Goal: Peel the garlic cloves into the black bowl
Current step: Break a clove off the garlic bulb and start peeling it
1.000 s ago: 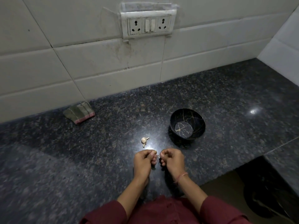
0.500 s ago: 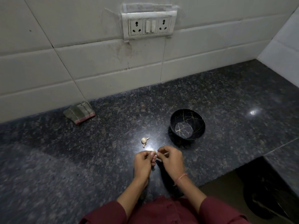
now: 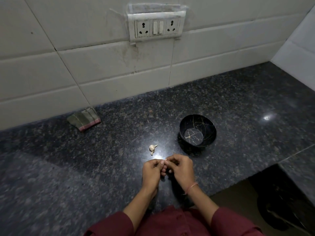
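My left hand (image 3: 152, 171) and my right hand (image 3: 181, 168) meet fingertip to fingertip just above the dark granite counter (image 3: 85, 167). Between them they pinch a small garlic clove (image 3: 165, 160), mostly hidden by the fingers. The black bowl (image 3: 197, 131) with gold crack lines stands upright to the upper right of my hands, and nothing shows inside it. A partial garlic head (image 3: 152, 147) with a loose clove (image 3: 152, 153) below it lies on the counter just beyond my left hand.
A folded grey cloth (image 3: 83, 118) lies at the back left against the tiled wall. A socket panel (image 3: 156, 28) is mounted on the wall above. The counter ends at the lower right, where the dark floor (image 3: 281, 210) shows.
My hands have closed together and shifted slightly right, the fingers working at the clove. The bowl and the garlic on the counter have not moved.
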